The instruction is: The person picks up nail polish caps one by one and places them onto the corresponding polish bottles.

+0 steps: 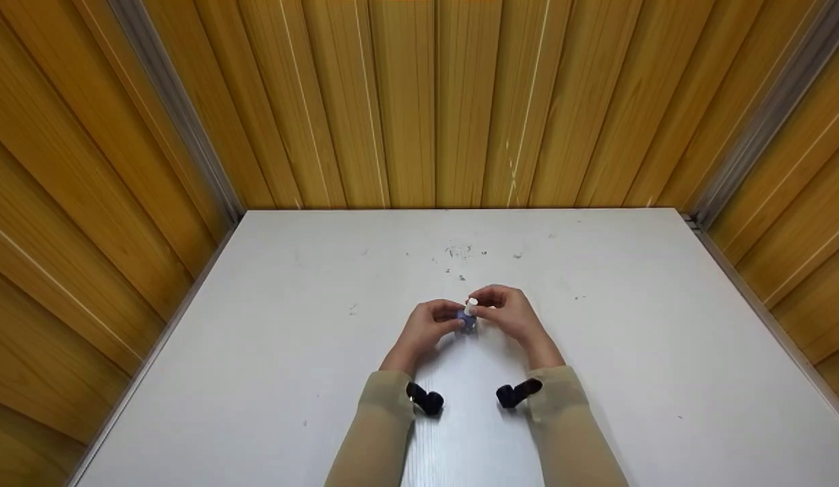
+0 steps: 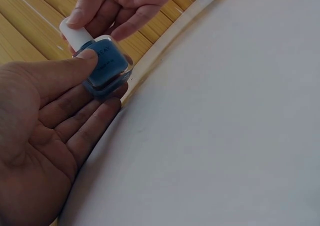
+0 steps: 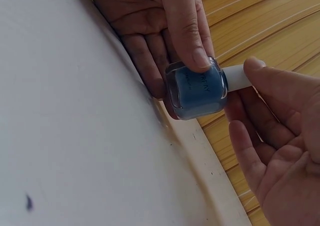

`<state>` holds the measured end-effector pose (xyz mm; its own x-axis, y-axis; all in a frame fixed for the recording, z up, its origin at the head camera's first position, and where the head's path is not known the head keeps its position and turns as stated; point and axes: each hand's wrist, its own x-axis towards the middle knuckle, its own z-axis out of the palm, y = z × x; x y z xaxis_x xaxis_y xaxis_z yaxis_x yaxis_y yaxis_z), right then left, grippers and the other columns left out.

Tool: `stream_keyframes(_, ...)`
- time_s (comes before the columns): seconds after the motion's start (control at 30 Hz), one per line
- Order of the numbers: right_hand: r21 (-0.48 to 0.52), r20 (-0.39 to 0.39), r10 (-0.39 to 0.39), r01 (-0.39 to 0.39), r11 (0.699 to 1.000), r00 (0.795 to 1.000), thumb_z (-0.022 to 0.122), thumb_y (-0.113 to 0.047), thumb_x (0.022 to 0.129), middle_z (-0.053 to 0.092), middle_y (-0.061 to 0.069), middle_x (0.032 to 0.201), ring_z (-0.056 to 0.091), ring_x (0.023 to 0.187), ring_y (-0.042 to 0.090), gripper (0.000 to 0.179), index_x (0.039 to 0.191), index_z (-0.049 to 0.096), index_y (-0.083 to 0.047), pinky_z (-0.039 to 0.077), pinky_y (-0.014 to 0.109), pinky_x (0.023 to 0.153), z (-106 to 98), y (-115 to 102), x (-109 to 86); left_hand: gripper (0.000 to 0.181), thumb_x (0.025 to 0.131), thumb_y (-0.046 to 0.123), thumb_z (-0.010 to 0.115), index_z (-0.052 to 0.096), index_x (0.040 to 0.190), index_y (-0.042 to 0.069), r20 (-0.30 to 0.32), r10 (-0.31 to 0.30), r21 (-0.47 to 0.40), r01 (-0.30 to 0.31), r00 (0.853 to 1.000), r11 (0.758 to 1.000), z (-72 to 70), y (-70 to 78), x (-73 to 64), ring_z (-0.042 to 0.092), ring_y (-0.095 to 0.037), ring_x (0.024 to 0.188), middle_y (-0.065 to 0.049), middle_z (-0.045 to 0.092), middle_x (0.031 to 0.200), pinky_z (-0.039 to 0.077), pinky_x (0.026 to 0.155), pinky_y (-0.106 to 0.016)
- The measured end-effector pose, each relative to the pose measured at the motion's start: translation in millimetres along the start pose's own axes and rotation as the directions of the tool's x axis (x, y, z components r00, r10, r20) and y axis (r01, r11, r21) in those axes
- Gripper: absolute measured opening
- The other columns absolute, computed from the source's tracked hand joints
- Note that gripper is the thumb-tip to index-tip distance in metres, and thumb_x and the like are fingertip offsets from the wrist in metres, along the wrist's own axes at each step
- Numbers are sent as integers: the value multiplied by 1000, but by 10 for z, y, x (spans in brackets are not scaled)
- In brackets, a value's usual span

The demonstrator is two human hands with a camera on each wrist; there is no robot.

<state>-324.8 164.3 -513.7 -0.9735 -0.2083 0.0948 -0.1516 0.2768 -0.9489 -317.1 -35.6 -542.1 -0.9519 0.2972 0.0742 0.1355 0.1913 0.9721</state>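
Observation:
A small nail polish bottle (image 3: 200,99) of clear glass with blue polish and dark lettering is held between both hands over the table. My left hand (image 1: 426,329) pinches the glass body, thumb on the lettered face and fingers behind. The white cap (image 2: 76,35) sits on the bottle's neck, tilted to one side in both wrist views. My right hand (image 1: 511,314) grips that cap between thumb and fingers; in the right wrist view the thumb (image 3: 254,64) presses on the cap near its end.
Beneath the hands spreads a white table (image 1: 257,338) with small dark marks toward its far side. Yellow wood-plank walls (image 1: 406,101) rise at the back and both sides, with grey posts at the corners. A small black camera (image 1: 426,399) is strapped at each sleeve cuff.

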Motion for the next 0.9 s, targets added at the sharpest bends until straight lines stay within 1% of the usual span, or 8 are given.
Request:
stream_keyframes(0.13,8,-5,1,-1,1000,1000,79,-3,88,75,15,101,62,88,10,27,110,70,10,47,18,77,-1,5,-10,26,92,1,74,73,118,-1,5,5,-3,-5,1000,1000,-3,2,-4,74,-28,111,-19,76,116,58,97,-34)
stream_keyframes(0.2,23,2,-7,7,1000,1000,80,-5,88,76,17,105,64,90,9,30,113,71,8,49,18,79,-5,10,-16,26,92,1,74,72,118,-3,7,11,-8,-11,1000,1000,-5,5,-5,74,-29,111,-20,76,117,58,97,-34)
stream_keyframes(0.33,70,44,-34,31,997,998,79,-6,89,73,25,120,68,97,7,37,122,69,8,51,15,84,-18,15,-21,26,92,0,73,72,118,-4,6,16,-18,-16,1000,1000,-5,8,0,73,-31,112,-22,75,117,58,97,-34)
stream_keyframes(0.43,94,68,-50,43,995,996,77,-5,91,70,27,125,69,100,5,38,125,67,8,52,14,86,-28,17,-23,26,92,0,74,72,117,-5,6,16,-19,-16,1000,1000,-2,2,4,73,-31,111,-22,76,116,58,97,-34)
stream_keyframes(0.67,94,76,-79,71,993,994,74,-1,91,72,28,121,69,99,4,31,121,70,8,52,15,86,-29,41,-20,27,91,1,74,72,118,-2,-1,-12,-20,11,1000,1000,2,-5,13,74,-26,110,-18,76,116,58,97,-32)
stream_keyframes(0.77,86,69,-82,76,993,994,75,-2,91,72,28,119,70,97,5,30,119,71,8,52,15,84,-21,47,-16,27,91,0,74,72,118,-3,-1,-6,-20,6,1000,1000,3,-5,11,74,-28,110,-19,76,117,58,97,-33)
stream_keyframes(0.9,75,55,-77,73,994,996,76,-4,90,75,25,114,70,94,6,29,116,72,8,52,16,82,-17,46,-13,28,91,0,74,71,118,-4,2,2,-19,-2,1000,1000,1,-8,11,74,-28,111,-20,75,117,58,97,-32)
